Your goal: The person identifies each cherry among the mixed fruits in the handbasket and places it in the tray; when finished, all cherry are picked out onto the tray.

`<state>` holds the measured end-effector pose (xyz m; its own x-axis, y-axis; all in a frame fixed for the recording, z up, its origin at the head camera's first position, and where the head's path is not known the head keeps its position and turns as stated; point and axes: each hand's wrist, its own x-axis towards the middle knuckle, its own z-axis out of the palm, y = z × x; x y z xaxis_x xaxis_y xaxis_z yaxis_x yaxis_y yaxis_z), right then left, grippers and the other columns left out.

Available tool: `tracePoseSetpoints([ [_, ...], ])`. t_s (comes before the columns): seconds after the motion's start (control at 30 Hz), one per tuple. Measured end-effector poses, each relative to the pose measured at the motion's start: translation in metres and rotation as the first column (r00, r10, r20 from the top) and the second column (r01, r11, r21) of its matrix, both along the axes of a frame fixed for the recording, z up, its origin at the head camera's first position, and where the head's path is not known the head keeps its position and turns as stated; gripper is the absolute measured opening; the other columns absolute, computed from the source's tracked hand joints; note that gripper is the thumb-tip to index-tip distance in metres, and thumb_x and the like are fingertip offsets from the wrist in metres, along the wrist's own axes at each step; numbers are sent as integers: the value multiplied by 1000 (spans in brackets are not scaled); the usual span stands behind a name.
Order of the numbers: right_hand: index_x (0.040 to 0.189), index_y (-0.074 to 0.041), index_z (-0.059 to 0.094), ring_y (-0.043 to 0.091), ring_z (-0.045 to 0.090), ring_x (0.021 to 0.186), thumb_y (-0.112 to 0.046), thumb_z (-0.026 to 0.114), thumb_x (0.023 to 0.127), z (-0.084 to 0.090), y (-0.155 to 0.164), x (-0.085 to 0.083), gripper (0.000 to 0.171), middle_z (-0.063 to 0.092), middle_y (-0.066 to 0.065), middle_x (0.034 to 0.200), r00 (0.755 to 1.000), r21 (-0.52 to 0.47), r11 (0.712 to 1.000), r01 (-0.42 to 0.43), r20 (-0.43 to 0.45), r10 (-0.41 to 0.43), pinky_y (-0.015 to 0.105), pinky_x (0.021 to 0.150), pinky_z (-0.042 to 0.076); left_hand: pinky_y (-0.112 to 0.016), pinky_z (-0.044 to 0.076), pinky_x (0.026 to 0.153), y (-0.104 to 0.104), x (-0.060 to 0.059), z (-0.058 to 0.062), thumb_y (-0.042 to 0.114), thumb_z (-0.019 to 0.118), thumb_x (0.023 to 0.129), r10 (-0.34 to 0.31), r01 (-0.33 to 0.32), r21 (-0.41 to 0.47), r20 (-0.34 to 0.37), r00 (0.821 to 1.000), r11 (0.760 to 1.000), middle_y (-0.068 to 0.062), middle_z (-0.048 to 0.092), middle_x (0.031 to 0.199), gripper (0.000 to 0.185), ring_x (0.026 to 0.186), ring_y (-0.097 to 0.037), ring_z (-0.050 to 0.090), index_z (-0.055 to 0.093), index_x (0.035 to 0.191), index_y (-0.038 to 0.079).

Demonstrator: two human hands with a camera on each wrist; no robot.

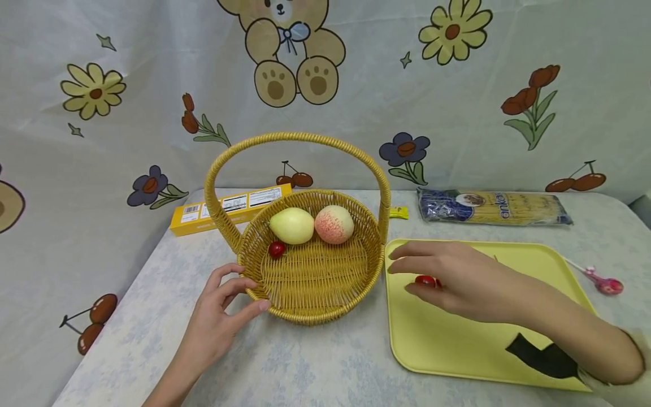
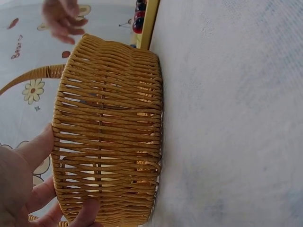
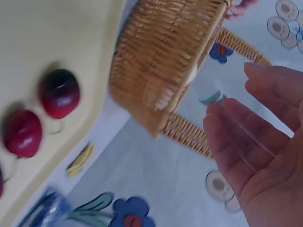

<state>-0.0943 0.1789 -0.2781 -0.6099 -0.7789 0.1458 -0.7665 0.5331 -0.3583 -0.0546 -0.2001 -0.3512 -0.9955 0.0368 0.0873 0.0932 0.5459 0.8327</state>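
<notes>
A wicker basket (image 1: 305, 317) with a tall arched handle stands mid-table. Inside it lie a pale yellow-green pear (image 1: 292, 226), a speckled peach (image 1: 334, 225) and a dark red cherry (image 1: 277, 249). My left hand (image 1: 216, 316) grips the basket's near-left rim, thumb on one side and fingers on the other; the left wrist view shows the fingers against the wicker (image 2: 109, 132). Above the yellow tray (image 1: 437, 345) hovers my right hand (image 1: 458, 282), its fingers loosely bent and holding nothing. Below it, the right wrist view shows stemmed red cherries (image 3: 22, 133) on the tray, partly hidden in the head view.
Behind the basket lies a yellow box (image 1: 239, 208). A pack of noodles (image 1: 493, 207) rests along the back, with a small yellow packet (image 1: 399, 212) to its left. Right of the tray is a pink lollipop-like item (image 1: 607, 285). A patterned cloth (image 1: 356, 85) hangs behind the table.
</notes>
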Motion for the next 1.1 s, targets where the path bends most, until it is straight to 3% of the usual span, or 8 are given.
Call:
tracePoseSetpoints([
  [0.2,117,-13,69,16,62,101,-9,74,89,7,-48,-19,29,62,0,118,988,81,989,-123,-87,130,35,80,54,-42,40,105,-1,-1,0,20,82,83,-8,8,-1,3,1000,1000,-8,41,133,28,125,-26,46,69,101,2],
  [0.33,120,-11,68,19,60,105,-10,73,89,13,-77,-31,32,62,4,118,979,147,974,-173,-78,186,38,84,53,-39,41,104,-2,-1,-1,20,82,83,-9,9,0,5,1000,1000,-8,41,133,28,124,-25,47,69,101,2],
  [0.6,129,-14,65,18,58,112,-13,73,90,18,-127,-59,41,60,4,126,980,274,941,-198,38,196,36,95,47,-41,41,104,-3,-1,1,20,81,84,-3,3,-7,14,1000,1000,-8,41,133,28,124,-25,47,69,101,1],
  [0.87,138,-19,58,16,49,127,-8,69,91,5,-166,-86,50,55,-1,136,968,373,903,-215,205,146,37,106,39,-39,40,105,-3,-1,0,22,81,84,-17,17,-3,9,1000,1000,-8,41,133,29,124,-23,47,69,101,3],
  [1.0,136,-16,60,15,50,125,1,65,88,-4,-183,-98,52,58,-1,133,954,382,888,-255,248,167,35,105,40,-39,40,105,-2,-1,0,20,81,84,-19,19,3,11,1000,1000,-8,41,133,28,124,-24,47,69,101,2],
  [1.1,128,-14,64,14,54,111,5,64,84,-9,-193,-104,48,63,0,123,940,377,879,-293,282,193,29,95,44,-39,40,105,-2,-2,0,20,81,84,-24,24,10,8,1000,1000,-9,41,132,28,124,-24,47,68,101,1],
])
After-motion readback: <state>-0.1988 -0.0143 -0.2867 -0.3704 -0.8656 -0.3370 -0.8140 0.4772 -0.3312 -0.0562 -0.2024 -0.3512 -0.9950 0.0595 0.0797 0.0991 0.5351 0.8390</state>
